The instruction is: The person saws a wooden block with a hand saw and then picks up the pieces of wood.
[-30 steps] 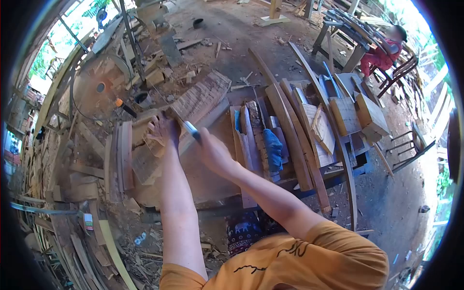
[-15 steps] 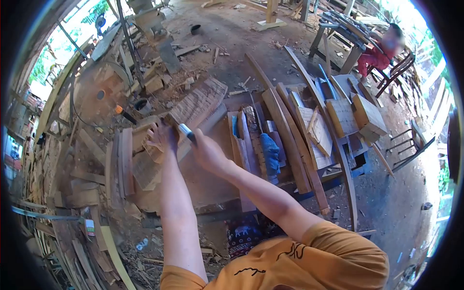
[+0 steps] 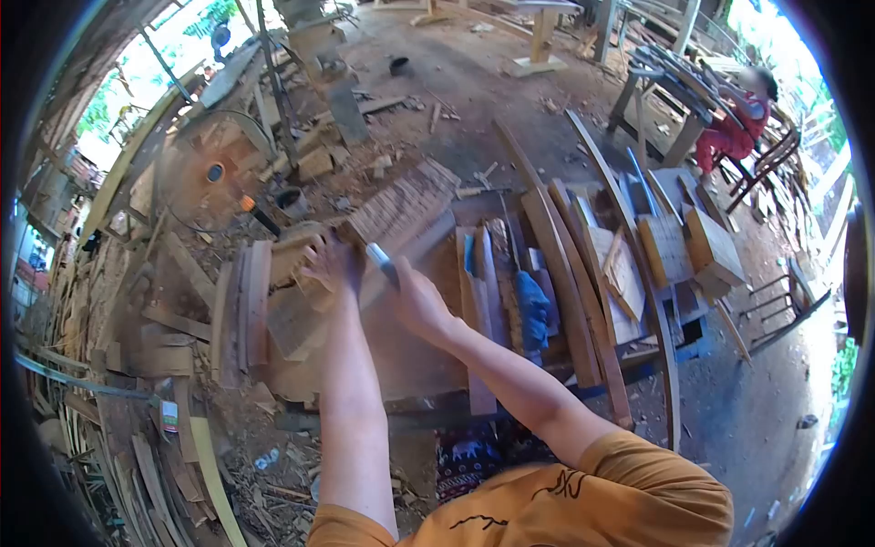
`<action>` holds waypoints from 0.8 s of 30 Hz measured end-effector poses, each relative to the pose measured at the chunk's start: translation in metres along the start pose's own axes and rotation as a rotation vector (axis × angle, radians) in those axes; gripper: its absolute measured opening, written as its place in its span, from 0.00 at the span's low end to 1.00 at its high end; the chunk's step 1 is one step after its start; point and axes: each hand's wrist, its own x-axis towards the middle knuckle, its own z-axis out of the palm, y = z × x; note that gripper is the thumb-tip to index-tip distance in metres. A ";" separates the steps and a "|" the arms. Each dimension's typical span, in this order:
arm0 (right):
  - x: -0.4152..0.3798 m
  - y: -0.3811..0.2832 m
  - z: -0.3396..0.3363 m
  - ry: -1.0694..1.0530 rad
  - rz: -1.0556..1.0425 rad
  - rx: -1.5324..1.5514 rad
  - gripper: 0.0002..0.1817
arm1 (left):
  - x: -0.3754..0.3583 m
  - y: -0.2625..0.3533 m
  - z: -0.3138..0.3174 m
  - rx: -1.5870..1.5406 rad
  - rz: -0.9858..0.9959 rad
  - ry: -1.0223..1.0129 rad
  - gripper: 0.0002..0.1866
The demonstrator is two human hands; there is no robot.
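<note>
My left hand point(image 3: 334, 264) lies with its fingers spread on a pale wooden piece near the middle of the workbench. Close beside it, my right hand point(image 3: 423, 299) is wrapped round a tool point(image 3: 377, 256) with a silver-white cylindrical end and a darker grip. Its kind is not clear, and its working end is hard to make out. Just beyond both hands, a thick, rough-grained wood block point(image 3: 406, 202) lies at a slant. A flat board point(image 3: 299, 321) rests below my left hand.
Long planks point(image 3: 563, 287) and a blue cloth point(image 3: 531, 310) lie to the right, with wooden blocks point(image 3: 713, 251) farther over. A round fan point(image 3: 215, 172) stands at the left, near an orange-tipped dark handle point(image 3: 262, 217). A person in red point(image 3: 734, 137) sits at the far right.
The whole view has shifted, so the bench and hands appear farther right and slightly lower. Both hands keep nearly the same place on the work, and the seated person's posture has changed.
</note>
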 end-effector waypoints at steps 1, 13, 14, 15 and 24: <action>0.020 -0.006 0.006 -0.015 0.022 -0.002 0.16 | 0.001 0.000 -0.001 -0.001 -0.009 0.027 0.22; -0.049 -0.086 -0.096 0.153 -0.070 0.025 0.10 | -0.021 0.011 -0.011 -0.179 0.007 0.308 0.15; -0.065 -0.089 -0.112 0.164 -0.064 0.030 0.10 | -0.021 0.011 -0.013 -0.191 -0.004 0.321 0.15; -0.083 -0.092 -0.129 0.175 -0.062 0.035 0.10 | -0.021 0.011 -0.014 -0.196 -0.005 0.260 0.17; -0.247 -0.040 -0.215 0.312 0.235 0.254 0.09 | -0.072 0.006 -0.043 -0.364 0.145 0.328 0.40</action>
